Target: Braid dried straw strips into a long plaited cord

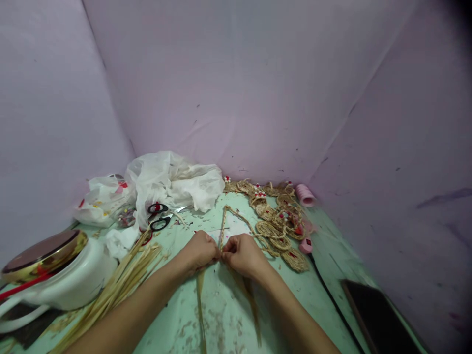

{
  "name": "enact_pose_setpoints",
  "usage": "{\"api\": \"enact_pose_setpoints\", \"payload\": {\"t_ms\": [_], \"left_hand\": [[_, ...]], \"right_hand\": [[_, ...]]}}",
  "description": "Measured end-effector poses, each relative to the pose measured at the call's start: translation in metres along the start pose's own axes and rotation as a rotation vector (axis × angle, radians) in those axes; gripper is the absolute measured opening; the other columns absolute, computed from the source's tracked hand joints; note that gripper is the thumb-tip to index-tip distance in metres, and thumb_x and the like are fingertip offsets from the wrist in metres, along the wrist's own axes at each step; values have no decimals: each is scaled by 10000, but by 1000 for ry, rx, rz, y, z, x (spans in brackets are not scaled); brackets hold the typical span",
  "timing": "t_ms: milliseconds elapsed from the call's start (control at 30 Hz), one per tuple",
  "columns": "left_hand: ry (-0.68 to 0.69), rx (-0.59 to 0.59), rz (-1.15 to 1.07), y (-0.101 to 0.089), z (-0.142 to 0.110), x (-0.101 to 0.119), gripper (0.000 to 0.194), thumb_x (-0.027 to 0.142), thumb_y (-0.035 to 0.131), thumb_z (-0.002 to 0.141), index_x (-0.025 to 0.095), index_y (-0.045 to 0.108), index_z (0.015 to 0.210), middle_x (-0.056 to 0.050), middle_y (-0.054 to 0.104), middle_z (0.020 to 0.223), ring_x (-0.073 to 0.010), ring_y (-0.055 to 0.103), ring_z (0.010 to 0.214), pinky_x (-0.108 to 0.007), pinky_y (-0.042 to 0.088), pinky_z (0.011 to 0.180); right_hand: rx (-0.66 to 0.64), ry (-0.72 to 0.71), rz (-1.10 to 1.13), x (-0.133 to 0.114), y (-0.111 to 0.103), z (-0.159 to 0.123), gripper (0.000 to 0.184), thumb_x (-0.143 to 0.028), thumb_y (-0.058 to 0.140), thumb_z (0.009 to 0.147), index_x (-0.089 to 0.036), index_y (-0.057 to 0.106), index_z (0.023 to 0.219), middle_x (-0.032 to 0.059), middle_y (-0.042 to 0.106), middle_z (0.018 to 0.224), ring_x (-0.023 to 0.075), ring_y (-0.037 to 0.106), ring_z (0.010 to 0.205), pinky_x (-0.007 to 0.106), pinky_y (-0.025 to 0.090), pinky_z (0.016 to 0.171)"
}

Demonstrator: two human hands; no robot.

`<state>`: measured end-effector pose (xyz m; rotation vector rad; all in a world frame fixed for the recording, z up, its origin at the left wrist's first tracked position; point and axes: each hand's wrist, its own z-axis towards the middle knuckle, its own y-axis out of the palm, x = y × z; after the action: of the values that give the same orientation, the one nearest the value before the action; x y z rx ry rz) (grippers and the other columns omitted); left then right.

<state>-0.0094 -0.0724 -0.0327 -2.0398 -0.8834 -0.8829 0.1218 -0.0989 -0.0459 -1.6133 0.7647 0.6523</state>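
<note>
Both hands meet at the middle of the table. My left hand (pixel 204 250) is closed on a strand of dry plant fibre (pixel 200 305) that hangs down toward me. Pinched in my right hand (pixel 240 254) are more strands, whose loose ends trail below the wrist. Between the hands rises a thin braided cord (pixel 223 226) of the same straw-coloured fibre. It bends at the top and runs down to the right toward several coiled braided pieces (pixel 273 233), some with red and white beads. The fingertips nearly touch, so the exact grip is partly hidden.
Loose fibre strips (pixel 121 280) lie at the left beside a white pot (pixel 84 275) with a gold-rimmed lid (pixel 44 255). Black-handled scissors (pixel 158 216) rest near white plastic bags (pixel 173 179). A pink thread spool (pixel 305 195), a black cable (pixel 332 295) and a dark flat device (pixel 376 314) are at the right.
</note>
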Motion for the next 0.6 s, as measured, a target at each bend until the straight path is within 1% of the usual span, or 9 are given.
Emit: {"api": "enact_pose_setpoints", "payload": {"t_ms": [67, 133, 200, 267, 333, 400, 467, 500, 600], "left_hand": [[0, 17, -15, 4, -3, 3, 167, 113, 441, 512, 162, 376, 367, 70, 262, 252, -44, 199, 223, -187, 114, 271], [-10, 30, -50, 6, -6, 6, 190, 120, 448, 518, 165, 359, 356, 69, 252, 252, -42, 198, 229, -189, 121, 271], [-30, 43, -92, 7, -8, 7, 181, 134, 456, 523, 161, 375, 363, 63, 276, 263, -46, 218, 237, -189, 130, 271], [-29, 24, -127, 4, -8, 6, 137, 142, 460, 522, 149, 422, 391, 55, 322, 286, -48, 246, 245, -187, 134, 273], [15, -29, -138, -1, -6, 3, 92, 138, 473, 510, 139, 459, 419, 53, 358, 307, -42, 248, 247, -184, 120, 275], [65, -88, -139, -7, -3, -1, 87, 139, 494, 498, 137, 457, 419, 60, 358, 311, -30, 226, 244, -183, 94, 280], [84, -126, -152, -12, -1, -3, 115, 152, 509, 492, 142, 434, 406, 67, 346, 311, -20, 208, 243, -184, 77, 285], [83, -141, -165, -14, 0, -4, 127, 165, 518, 493, 144, 428, 407, 70, 345, 314, -17, 205, 243, -184, 75, 288], [69, -188, -189, -17, 0, -3, 144, 215, 561, 494, 143, 449, 439, 71, 371, 337, -12, 208, 246, -187, 74, 291]], "right_hand": [[64, -13, -195, -7, -3, -7, 88, -202, 572, 582, -150, 642, 582, 44, 614, 546, 103, 465, 488, 216, 250, 457], [88, -7, -315, -16, -4, -15, 116, -216, 559, 597, -152, 654, 575, 69, 622, 552, 114, 467, 484, 232, 224, 457], [93, -14, -377, -24, -2, -21, 123, -199, 549, 594, -145, 655, 563, 92, 624, 561, 118, 465, 476, 241, 201, 452], [94, -34, -392, -28, 1, -26, 123, -174, 540, 590, -138, 655, 565, 105, 629, 584, 116, 462, 472, 244, 194, 448], [66, -67, -354, -29, 3, -27, 126, -147, 531, 586, -138, 657, 574, 95, 627, 589, 111, 462, 476, 238, 207, 449], [-48, -83, -264, -27, 1, -26, 116, -152, 539, 580, -144, 653, 559, 64, 609, 544, 107, 458, 467, 226, 230, 446], [-136, -40, -145, -24, -4, -22, 109, -209, 570, 578, -143, 638, 526, 36, 578, 489, 104, 453, 448, 218, 255, 439], [-123, 0, -76, -22, -8, -19, 134, -243, 576, 586, -138, 630, 522, 29, 569, 480, 102, 451, 439, 216, 268, 435], [30, 141, 200, -18, -13, -9, 172, -272, 539, 641, -129, 609, 576, 22, 574, 526, 92, 461, 438, 206, 319, 427]]}}
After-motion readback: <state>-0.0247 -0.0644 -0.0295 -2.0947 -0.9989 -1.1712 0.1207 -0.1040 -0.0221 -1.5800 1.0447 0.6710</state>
